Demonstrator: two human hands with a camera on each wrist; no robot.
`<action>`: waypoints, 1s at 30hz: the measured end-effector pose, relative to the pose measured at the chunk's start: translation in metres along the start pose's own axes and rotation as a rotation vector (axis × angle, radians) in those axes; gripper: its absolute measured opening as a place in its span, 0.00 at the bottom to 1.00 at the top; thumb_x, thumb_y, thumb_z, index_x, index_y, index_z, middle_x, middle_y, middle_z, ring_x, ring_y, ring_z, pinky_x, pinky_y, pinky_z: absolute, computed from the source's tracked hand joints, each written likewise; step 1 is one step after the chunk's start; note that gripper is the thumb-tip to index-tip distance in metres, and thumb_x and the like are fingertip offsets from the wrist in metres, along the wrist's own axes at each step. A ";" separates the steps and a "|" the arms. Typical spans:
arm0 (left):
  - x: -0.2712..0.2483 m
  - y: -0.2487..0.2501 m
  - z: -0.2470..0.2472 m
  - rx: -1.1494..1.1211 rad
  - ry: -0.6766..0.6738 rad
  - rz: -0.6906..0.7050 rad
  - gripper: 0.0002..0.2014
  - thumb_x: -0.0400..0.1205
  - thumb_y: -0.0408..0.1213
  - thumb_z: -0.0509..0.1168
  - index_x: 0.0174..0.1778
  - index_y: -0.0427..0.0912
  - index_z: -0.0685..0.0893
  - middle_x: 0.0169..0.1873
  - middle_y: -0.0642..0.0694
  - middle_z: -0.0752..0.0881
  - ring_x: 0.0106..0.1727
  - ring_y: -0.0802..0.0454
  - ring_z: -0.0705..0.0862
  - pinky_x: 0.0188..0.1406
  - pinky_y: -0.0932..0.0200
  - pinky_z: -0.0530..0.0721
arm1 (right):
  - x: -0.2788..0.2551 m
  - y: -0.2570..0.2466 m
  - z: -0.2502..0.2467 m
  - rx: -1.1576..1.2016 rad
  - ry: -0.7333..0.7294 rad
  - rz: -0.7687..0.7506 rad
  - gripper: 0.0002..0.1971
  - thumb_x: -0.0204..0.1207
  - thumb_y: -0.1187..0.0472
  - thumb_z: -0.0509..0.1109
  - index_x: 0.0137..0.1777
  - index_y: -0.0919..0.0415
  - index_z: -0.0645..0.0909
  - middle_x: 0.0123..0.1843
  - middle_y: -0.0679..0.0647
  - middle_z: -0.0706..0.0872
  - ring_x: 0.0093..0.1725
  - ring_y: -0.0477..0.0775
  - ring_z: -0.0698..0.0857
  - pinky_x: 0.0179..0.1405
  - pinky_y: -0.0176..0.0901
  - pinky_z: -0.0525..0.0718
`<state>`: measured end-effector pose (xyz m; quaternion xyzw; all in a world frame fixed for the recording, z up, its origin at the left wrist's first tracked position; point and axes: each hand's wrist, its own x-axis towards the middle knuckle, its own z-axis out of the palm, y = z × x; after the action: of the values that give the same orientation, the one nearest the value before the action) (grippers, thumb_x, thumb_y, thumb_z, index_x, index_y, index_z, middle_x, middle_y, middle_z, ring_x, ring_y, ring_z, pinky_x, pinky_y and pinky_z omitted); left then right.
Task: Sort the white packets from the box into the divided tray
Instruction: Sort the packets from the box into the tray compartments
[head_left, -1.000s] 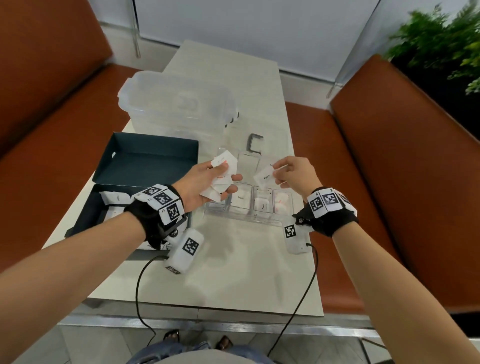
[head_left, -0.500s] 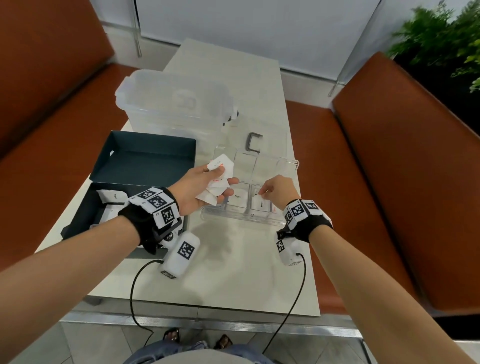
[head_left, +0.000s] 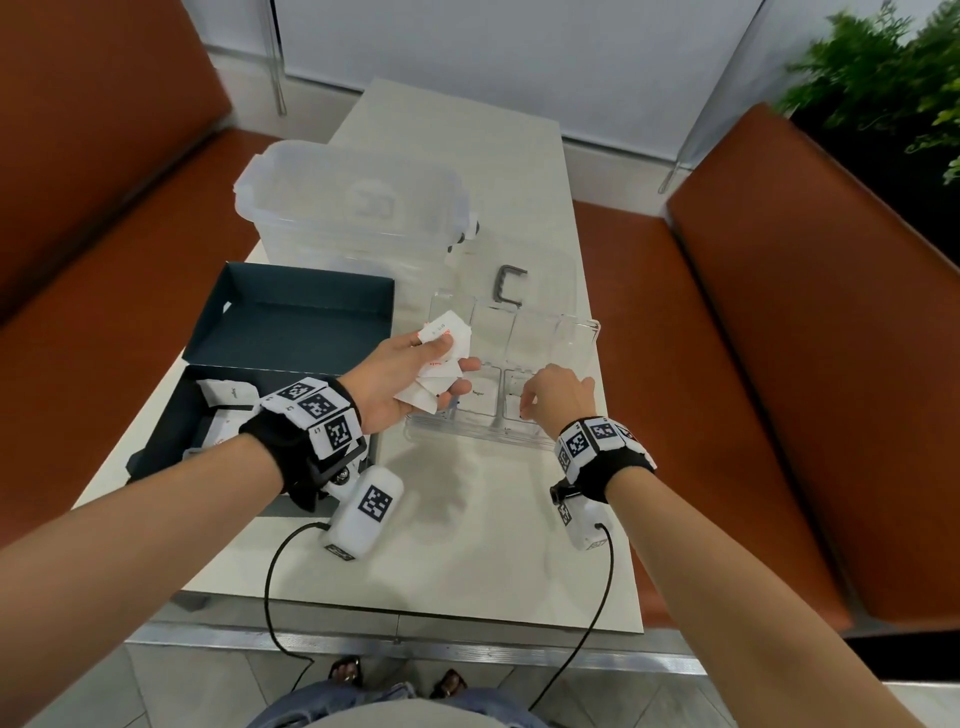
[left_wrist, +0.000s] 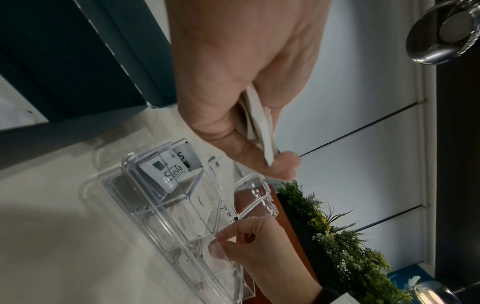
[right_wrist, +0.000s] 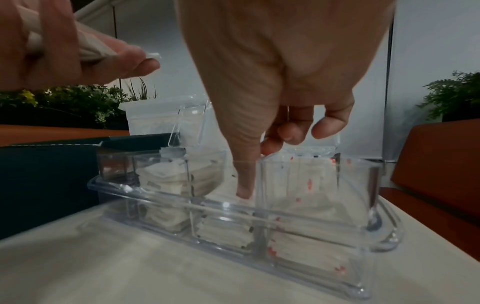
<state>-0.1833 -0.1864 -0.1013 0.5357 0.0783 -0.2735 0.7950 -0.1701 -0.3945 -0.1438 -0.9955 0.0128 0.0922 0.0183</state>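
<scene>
— Where are the packets now?

— A fanned bunch of packets (head_left: 440, 364) sits in my left hand (head_left: 400, 382), fingers and thumb curled round it, held just above the tray's (head_left: 582, 332) left end. Their long sides point up and away from me, toward the clear tub (head_left: 353, 208). More lie in the box (head_left: 291, 322) at my left, and others stand on edge in the tray's near cells; one reads "Stevia" (left_wrist: 171, 174).

— And the tray itself?

— Long axis runs left to right across the table (head_left: 467, 545), lid tipped up at the far side.

— Your right hand?

— My right hand (head_left: 556, 397) is down in a near cell, toward the right end. The thumb (right_wrist: 246, 185) reaches to the cell floor, the other fingers curl loosely above the divider. Whether a packet is pinched there I can't tell.

— What changed?

— A second ago that hand hung above the tray with a packet pinched; half a second ago it had dropped to the near row, and it sits there now. The left bunch barely shifted.
</scene>
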 end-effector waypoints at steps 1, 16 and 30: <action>0.000 0.000 0.001 -0.001 -0.002 -0.001 0.15 0.87 0.39 0.62 0.69 0.40 0.76 0.55 0.37 0.90 0.34 0.47 0.88 0.26 0.60 0.85 | 0.000 0.000 0.000 0.001 -0.004 0.006 0.08 0.76 0.65 0.68 0.48 0.55 0.89 0.55 0.54 0.83 0.56 0.59 0.81 0.61 0.53 0.69; 0.002 -0.006 0.012 0.122 -0.067 0.079 0.15 0.80 0.38 0.71 0.63 0.43 0.83 0.52 0.38 0.91 0.36 0.47 0.89 0.29 0.59 0.84 | -0.015 -0.032 -0.062 0.907 0.195 -0.104 0.10 0.70 0.57 0.79 0.50 0.58 0.87 0.36 0.53 0.89 0.37 0.46 0.86 0.42 0.35 0.81; 0.005 -0.007 0.010 0.012 0.076 0.134 0.14 0.82 0.35 0.69 0.63 0.37 0.82 0.49 0.37 0.91 0.33 0.45 0.89 0.25 0.60 0.84 | -0.025 -0.017 -0.057 1.523 0.083 0.045 0.08 0.75 0.69 0.74 0.54 0.66 0.86 0.38 0.58 0.89 0.31 0.47 0.85 0.34 0.34 0.85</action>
<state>-0.1842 -0.1988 -0.1052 0.5543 0.0707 -0.1998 0.8049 -0.1836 -0.3793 -0.0830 -0.7103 0.0936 0.0208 0.6974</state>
